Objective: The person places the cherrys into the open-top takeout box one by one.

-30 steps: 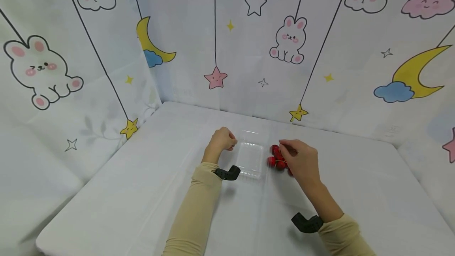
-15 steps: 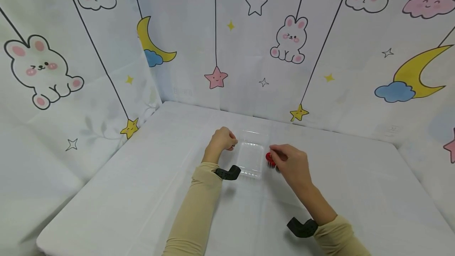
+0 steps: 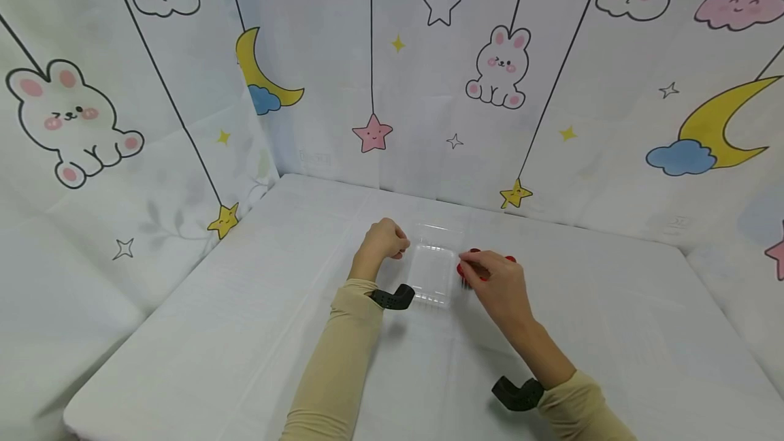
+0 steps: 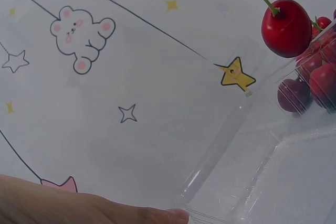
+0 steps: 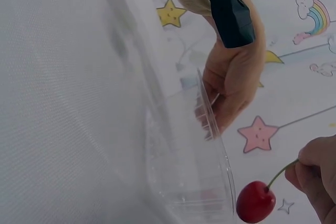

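Observation:
My right hand (image 3: pixel 501 288) pinches the green stem of a red cherry (image 5: pixel 255 202), which hangs just to the right of a clear plastic box (image 3: pixel 431 302). In the left wrist view that cherry (image 4: pixel 286 28) dangles above the box's far side. My left hand (image 3: pixel 382 240) is at the box's left edge, its fingers curled at the rim in the right wrist view. Several more cherries (image 4: pixel 321 81) lie beyond the box wall, seen through the plastic; my right hand mostly hides them in the head view.
The box's see-through lid (image 3: pixel 437 229) stands behind it, faint against the cloth. A white-covered table (image 3: pixel 245 332) spreads around the hands. Cartoon-printed cloth (image 3: pixel 337 73) rises behind and at the left. Both wrists carry black camera mounts (image 3: pixel 517 393).
My right hand has moved left from over the cherry pile to the box's right edge, carrying a cherry by its stem. The left hand has stayed in place.

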`<state>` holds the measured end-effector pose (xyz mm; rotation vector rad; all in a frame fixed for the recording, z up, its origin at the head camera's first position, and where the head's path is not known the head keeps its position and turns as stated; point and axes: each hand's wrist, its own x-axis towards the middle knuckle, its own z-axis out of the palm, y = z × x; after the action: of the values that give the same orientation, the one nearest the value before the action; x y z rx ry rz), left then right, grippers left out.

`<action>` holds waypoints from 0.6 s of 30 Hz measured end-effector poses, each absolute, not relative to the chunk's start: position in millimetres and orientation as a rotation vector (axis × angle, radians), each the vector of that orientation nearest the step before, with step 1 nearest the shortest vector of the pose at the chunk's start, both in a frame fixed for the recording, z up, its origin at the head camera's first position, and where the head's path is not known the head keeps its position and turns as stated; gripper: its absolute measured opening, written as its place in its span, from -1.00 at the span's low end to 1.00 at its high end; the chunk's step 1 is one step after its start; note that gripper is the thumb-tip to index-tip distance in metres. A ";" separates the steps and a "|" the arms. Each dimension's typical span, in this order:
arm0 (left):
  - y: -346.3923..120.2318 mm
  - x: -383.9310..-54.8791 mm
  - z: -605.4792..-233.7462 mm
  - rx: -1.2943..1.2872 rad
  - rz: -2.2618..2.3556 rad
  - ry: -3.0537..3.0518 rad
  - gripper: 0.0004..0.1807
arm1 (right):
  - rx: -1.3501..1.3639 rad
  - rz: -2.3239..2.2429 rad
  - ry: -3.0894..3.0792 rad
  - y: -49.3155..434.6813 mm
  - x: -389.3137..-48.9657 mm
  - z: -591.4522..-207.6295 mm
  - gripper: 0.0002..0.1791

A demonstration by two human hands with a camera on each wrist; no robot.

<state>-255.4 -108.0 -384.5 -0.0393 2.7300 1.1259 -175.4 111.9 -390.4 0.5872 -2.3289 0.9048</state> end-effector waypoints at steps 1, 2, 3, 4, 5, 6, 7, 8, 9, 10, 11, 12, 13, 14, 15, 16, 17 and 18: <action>-108.0 -255.6 -384.9 -0.042 1.130 2.727 -0.84 | 0.591 0.908 -2.326 111.8 -175.4 -390.8 -0.78; -108.0 -255.7 -385.0 -0.045 1.134 2.725 -0.84 | 0.592 0.907 -2.325 111.9 -175.7 -391.3 -0.78; -107.9 -255.7 -385.3 -0.046 1.137 2.723 -0.84 | 0.595 0.907 -2.324 111.9 -175.7 -391.9 -0.78; -107.9 -255.6 -385.3 -0.049 1.139 2.720 -0.84 | 0.596 0.904 -2.323 111.9 -175.9 -392.6 -0.77; -107.9 -255.4 -385.1 -0.049 1.138 2.720 -0.84 | 0.597 0.902 -2.323 111.8 -176.1 -393.4 -0.77; -107.9 -255.3 -384.9 -0.049 1.137 2.721 -0.84 | 0.598 0.903 -2.323 111.7 -176.2 -394.2 -0.77; -107.9 -255.2 -384.7 -0.048 1.135 2.722 -0.84 | 0.601 0.903 -2.323 111.5 -175.8 -394.6 -0.76; -108.0 -255.0 -384.5 -0.046 1.134 2.723 -0.84 | 0.604 0.906 -2.323 111.3 -175.8 -395.3 -0.76; -108.0 -254.8 -384.2 -0.044 1.133 2.723 -0.84 | 0.608 0.909 -2.323 111.0 -175.6 -395.9 -0.76; -108.0 -254.6 -384.0 -0.043 1.133 2.723 -0.84 | 0.611 0.908 -2.324 110.9 -175.6 -396.4 -0.76; -108.0 -254.4 -383.8 -0.040 1.132 2.725 -0.84 | 0.613 0.911 -2.325 110.5 -175.5 -396.9 -0.76; -108.0 -254.1 -383.7 -0.040 1.132 2.725 -0.84 | 0.616 0.914 -2.327 110.2 -175.0 -396.9 -0.76; -108.0 -254.0 -383.6 -0.040 1.132 2.725 -0.84 | 0.619 0.912 -2.328 110.0 -174.7 -397.0 -0.76; -108.0 -253.9 -383.6 -0.040 1.134 2.726 -0.84 | 0.619 0.909 -2.331 109.7 -174.8 -397.3 -0.76; -108.0 -253.7 -383.4 -0.039 1.133 2.727 -0.84 | 0.619 0.904 -2.334 109.5 -174.6 -397.4 -0.76; -108.0 -253.7 -383.4 -0.038 1.132 2.728 -0.84 | 0.619 0.898 -2.338 109.3 -174.5 -397.7 -0.76; -108.1 -253.5 -383.2 -0.037 1.132 2.729 -0.84 | 0.619 0.892 -2.341 109.0 -174.3 -397.7 -0.76; -108.1 -253.4 -383.1 -0.037 1.132 2.730 -0.85 | 0.617 0.887 -2.347 108.8 -173.8 -397.6 -0.77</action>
<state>-253.4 -108.1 -383.1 -0.0373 2.7304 1.1319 -173.8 108.8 -397.6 0.6174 -2.3466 0.8874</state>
